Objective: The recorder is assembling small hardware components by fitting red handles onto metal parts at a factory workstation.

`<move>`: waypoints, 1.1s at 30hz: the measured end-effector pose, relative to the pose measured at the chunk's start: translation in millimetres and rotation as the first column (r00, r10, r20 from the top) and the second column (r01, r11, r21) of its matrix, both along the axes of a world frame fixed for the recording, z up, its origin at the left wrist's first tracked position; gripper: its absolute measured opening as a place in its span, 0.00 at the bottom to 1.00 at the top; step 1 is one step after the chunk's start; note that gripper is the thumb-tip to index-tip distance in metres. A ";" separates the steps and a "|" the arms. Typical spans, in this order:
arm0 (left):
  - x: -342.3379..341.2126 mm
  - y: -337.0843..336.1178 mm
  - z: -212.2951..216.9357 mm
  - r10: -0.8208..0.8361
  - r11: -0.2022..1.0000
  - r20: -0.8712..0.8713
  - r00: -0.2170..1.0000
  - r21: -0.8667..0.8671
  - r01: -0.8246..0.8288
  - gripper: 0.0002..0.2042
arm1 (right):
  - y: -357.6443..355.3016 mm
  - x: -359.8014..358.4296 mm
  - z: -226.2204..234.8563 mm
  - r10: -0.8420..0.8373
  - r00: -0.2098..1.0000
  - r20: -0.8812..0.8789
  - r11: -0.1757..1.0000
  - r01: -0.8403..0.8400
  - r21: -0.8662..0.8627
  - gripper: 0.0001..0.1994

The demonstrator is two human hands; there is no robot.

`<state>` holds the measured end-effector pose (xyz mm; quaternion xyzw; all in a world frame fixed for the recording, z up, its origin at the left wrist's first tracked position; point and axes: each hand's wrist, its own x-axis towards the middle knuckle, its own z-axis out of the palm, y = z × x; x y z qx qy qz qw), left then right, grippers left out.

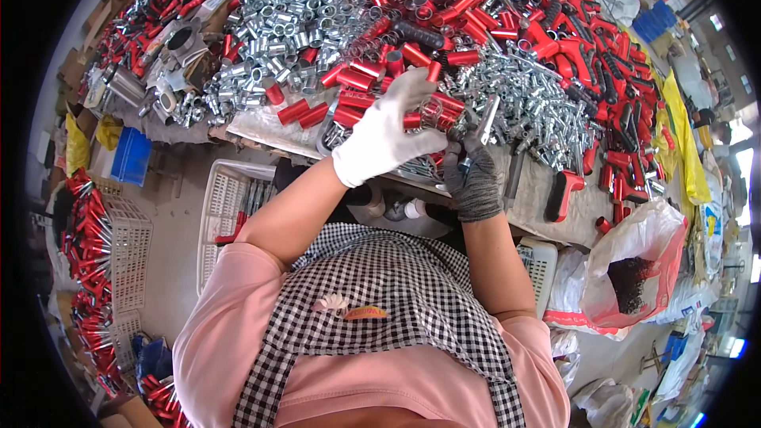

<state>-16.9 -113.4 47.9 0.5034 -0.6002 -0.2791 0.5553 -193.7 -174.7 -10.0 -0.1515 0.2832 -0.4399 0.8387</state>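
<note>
Red metal tube, short and cylindrical, sits in the fingers of the left hand, which wears a white fabric glove. This hand is just above the middle of the view, over the near edge of the counter. Its fingers are curled around the red tube, with one finger pointing up toward 12 o'clock.

Just beside it, at 3 o'clock from the left hand, is the right hand in a dark grey knitted glove. Its fingers are closed on a slim silver metal part that sticks up toward 1 o'clock. The two hands are close together, nearly touching.

Behind the hands, the counter is heaped with parts. At 11 o'clock lies a big pile of shiny silver metal sleeves. At 12 o'clock is a mound of more red tubes mixed with black rubber grips. At 2 o'clock are red and black tool handles, spread toward the counter's far right.

At 9 o'clock, on the floor, stands a white plastic slatted crate, and a blue plastic bin is farther left. At 4 o'clock an open white and red plastic bag holds small dark pieces.

At 6 o'clock the person's pink sleeves and black-and-white checked apron fill the lower view.
</note>
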 end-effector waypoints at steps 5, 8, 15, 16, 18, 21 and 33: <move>3.2 0.1 0.9 0.039 0.997 0.083 0.996 0.057 -0.043 0.27 | 15.4 7.4 9.1 0.052 0.995 0.087 0.994 -0.043 -0.105 0.12; 3.6 4.6 -2.6 0.028 0.995 0.012 1.000 0.093 -0.029 0.25 | 23.1 4.3 19.8 0.011 1.000 0.019 0.966 -0.006 -0.259 0.15; 11.4 17.7 19.8 -0.099 0.864 -0.540 0.836 0.370 0.341 0.21 | 14.6 -12.5 4.3 -0.550 0.754 -0.360 0.456 -0.090 -0.885 0.19; 12.6 18.9 25.5 -0.098 0.864 -0.541 0.835 0.370 0.341 0.21 | 12.2 -18.0 3.5 -0.550 0.753 -0.361 0.456 -0.092 -0.885 0.19; 14.0 20.3 33.8 -0.122 0.796 -0.331 0.936 0.530 0.292 0.15 | 11.2 -25.6 2.4 -0.807 0.519 -0.282 0.114 -0.331 -0.937 0.19; 7.9 25.6 14.7 -0.059 0.964 0.190 0.980 0.267 0.006 0.12 | 18.1 -24.1 6.6 -0.717 0.561 -0.414 0.250 -0.348 -0.904 0.20; 15.6 38.2 2.8 0.273 0.905 0.712 0.646 -0.419 0.079 0.15 | 33.2 -17.9 24.2 0.013 0.938 -0.346 0.841 -0.198 -0.504 0.16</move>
